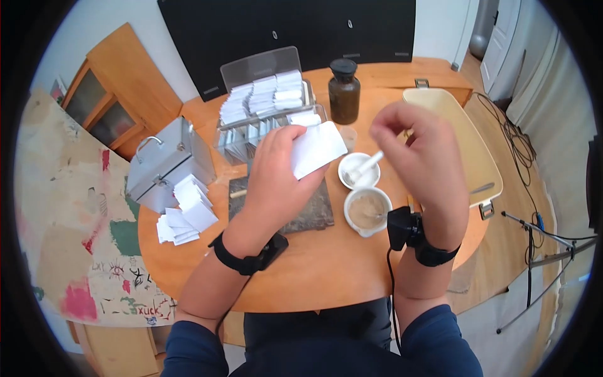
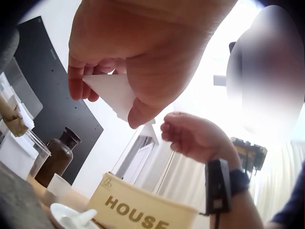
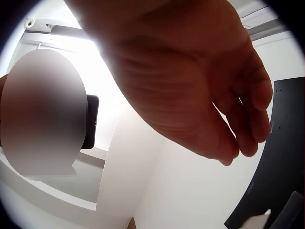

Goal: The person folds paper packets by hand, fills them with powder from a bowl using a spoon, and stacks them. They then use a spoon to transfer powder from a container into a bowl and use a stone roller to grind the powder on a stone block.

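My left hand (image 1: 273,166) grips a folded white paper (image 1: 319,149) between thumb and fingers, above the table. In the left wrist view the paper tapers to a point near the fingertips. Raised over the right of the table, my right hand (image 1: 427,151) has loosely bent fingers, and nothing shows in them in the right wrist view. Below and left of it stands a small white bowl (image 1: 342,178) with a white pestle (image 1: 372,161) leaning in it. A second white bowl (image 1: 347,217) in front contains brownish powder (image 1: 365,206) and a spoon handle.
A dark bottle (image 1: 344,97) stands at the back beside a clear box (image 1: 260,56) of white packets. On the left, a silver case (image 1: 169,160) sits behind folded papers (image 1: 195,210). A dark slab (image 1: 311,210) lies mid-table. At right is a cream box (image 1: 455,141) with a spoon (image 1: 482,188).
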Motion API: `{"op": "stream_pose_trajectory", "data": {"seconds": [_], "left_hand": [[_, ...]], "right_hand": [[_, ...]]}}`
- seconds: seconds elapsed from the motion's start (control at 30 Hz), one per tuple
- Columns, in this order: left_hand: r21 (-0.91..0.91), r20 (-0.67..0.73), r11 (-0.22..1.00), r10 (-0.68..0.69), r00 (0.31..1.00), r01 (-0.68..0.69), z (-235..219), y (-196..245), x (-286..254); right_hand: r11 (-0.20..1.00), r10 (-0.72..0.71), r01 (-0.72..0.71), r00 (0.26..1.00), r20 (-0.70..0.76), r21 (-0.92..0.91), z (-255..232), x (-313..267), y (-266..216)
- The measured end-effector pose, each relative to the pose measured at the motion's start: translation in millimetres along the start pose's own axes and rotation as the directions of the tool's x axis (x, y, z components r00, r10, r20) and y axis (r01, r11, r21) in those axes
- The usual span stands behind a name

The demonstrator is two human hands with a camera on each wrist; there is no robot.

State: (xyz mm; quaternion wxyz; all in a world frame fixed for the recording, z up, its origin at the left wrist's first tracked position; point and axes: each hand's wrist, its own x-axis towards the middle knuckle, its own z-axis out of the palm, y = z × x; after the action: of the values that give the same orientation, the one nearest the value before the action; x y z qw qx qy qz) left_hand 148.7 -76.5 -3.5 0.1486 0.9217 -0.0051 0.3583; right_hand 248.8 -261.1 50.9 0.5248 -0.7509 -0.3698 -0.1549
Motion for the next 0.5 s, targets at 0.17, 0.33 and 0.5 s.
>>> {"op": "stream_pose_trajectory", "data": {"seconds": [0.17,0.33,0.5], "left_hand": [[-0.724,0.364,0.479,-0.347,0.864,0.497,-9,-6,-10],[-0.807,0.569,-0.002,-0.265,0.778,0.590,-21,-1,-13],[-0.818,0.569,-0.055,-0.215,0.794,0.572,-22,-5,-17]], "right_hand": [[0.988,-0.151,0.153,0.973,0.172,-0.002,29,0,-6],[0.952,-0.306,0.303,0.935,0.178,0.043,47,-1,-8],[0.958,-0.285,0.281,0.926,0.249,0.053,54,-2,-7]]}}
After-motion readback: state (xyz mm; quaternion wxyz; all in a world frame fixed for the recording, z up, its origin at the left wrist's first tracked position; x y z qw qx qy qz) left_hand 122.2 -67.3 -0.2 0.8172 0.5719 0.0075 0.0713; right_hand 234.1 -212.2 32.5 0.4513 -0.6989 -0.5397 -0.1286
